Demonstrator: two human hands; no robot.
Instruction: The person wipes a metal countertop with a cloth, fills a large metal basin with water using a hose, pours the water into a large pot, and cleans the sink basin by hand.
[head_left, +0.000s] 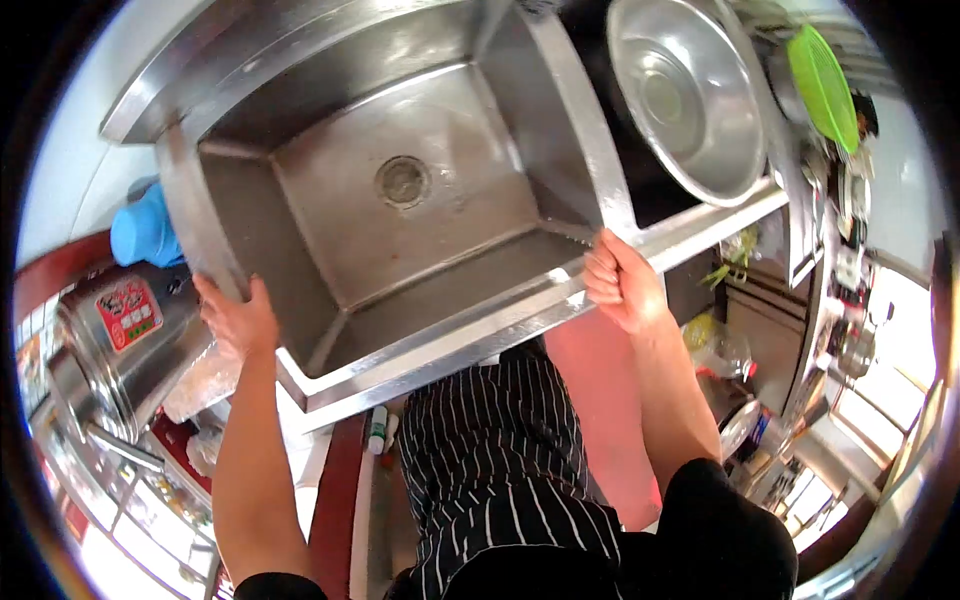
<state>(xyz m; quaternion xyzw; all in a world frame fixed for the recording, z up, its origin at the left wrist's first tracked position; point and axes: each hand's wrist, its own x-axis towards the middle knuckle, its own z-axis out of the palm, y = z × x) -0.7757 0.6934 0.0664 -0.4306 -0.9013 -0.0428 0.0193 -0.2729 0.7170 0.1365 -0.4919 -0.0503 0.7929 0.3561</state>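
A stainless steel sink [440,240] fills the upper middle of the head view, tilted in the picture. Its basin is wet, with a round drain [403,182] in the floor. My left hand [240,315] grips the sink's left rim near the front corner, the thumb toward the basin and the fingers on the outer side. At the front right corner, my right hand [625,280] is closed with curled fingers against the sink's edge. Whatever lies inside that fist, if anything, is hidden.
A large metal bowl [690,100] stands right of the sink, with a green plastic basket [825,88] beyond. On the left are a blue plastic container [145,228] and a steel pot [130,330] with a red label. Below, a striped apron [500,430] faces the sink's front.
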